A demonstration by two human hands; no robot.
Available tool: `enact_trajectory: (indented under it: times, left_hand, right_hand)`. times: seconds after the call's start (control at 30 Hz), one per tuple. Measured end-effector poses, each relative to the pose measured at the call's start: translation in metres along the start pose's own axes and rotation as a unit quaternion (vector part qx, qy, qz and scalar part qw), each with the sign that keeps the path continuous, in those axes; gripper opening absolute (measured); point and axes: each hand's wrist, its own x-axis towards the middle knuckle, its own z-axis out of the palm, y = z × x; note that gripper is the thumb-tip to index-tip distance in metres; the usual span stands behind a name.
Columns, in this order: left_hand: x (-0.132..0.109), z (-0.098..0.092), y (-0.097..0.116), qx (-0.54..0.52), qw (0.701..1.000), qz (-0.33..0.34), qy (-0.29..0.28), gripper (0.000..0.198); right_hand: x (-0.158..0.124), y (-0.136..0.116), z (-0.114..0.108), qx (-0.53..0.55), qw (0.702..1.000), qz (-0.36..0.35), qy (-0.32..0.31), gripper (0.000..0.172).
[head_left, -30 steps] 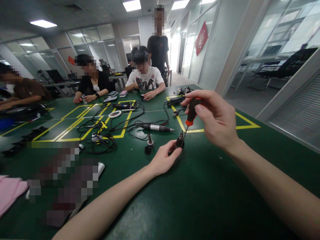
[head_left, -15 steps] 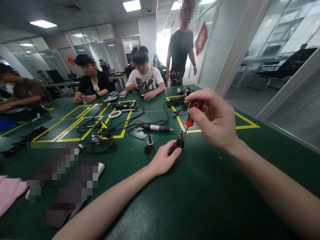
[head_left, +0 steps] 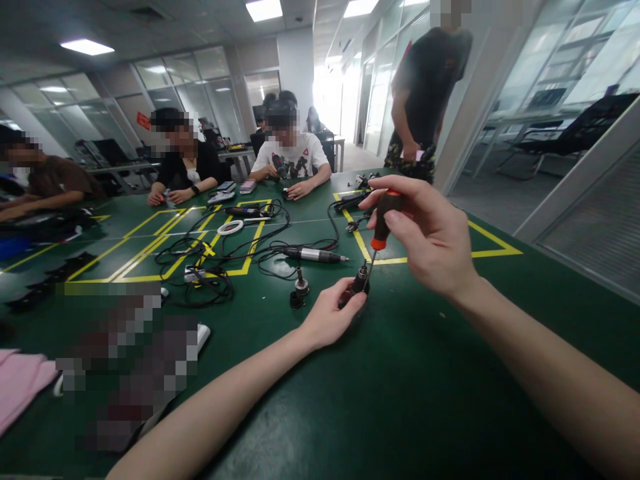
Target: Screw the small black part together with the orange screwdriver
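My left hand (head_left: pixel 333 312) is closed around a small black part with a thin metal tip (head_left: pixel 361 279), holding it up near the table top. Between the thumb and fingers of my right hand (head_left: pixel 430 233) is a screwdriver (head_left: pixel 381 230) with a black and orange handle. Its shaft slants down, and the tip meets the black part beside my left fingers; the exact contact point is too small to make out. Left of my left hand, a black and silver part with an upright stem (head_left: pixel 301 283) stands beside a small black round piece (head_left: pixel 297 300).
An electric screwdriver (head_left: pixel 316 256) with a black cord lies beyond my hands. Coiled cables (head_left: pixel 210 283) and a white ring (head_left: pixel 230 228) are to the left. Blurred-out flat objects (head_left: pixel 155 373) lie front left on the green table (head_left: pixel 400 400). Several people are around, one standing (head_left: pixel 425 87) at right.
My right fingers have shifted on the screwdriver handle, which has turned and stands in a slightly different tilt. My left hand stays almost still. The standing person has come closer, to the right.
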Motion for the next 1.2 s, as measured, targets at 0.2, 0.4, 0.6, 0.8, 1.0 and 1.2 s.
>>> enact_trajectory:
  times: [0.2, 0.4, 0.6, 0.8, 1.0, 1.2]
  left_hand:
    - [0.0, 0.002, 0.005, 0.004, 1.0, -0.008, 0.007, 0.033]
    - [0.001, 0.003, 0.009, -0.018, 1.0, -0.012, 0.009, 0.036]
    - [0.002, 0.005, 0.012, -0.043, 0.999, -0.017, 0.01, 0.035]
    - [0.003, 0.006, 0.01, -0.057, 0.998, -0.024, 0.007, 0.033]
    - [0.002, 0.006, 0.01, -0.059, 0.998, -0.033, 0.007, 0.034]
    - [0.002, 0.007, 0.011, -0.062, 0.997, -0.035, 0.007, 0.034]
  right_hand:
    - [0.001, -0.001, 0.0, -0.057, 0.998, -0.021, 0.035, 0.033]
    - [-0.001, -0.001, 0.002, 0.019, 1.0, -0.014, 0.013, 0.028]
    - [-0.001, -0.002, 0.005, -0.024, 0.999, -0.007, 0.041, 0.024]
    - [0.0, -0.001, 0.002, -0.017, 0.999, -0.013, 0.027, 0.031]
    - [-0.002, 0.001, 0.004, 0.015, 1.0, -0.008, 0.021, 0.034]
    - [-0.001, 0.0, 0.004, 0.027, 0.999, -0.019, 0.026, 0.021]
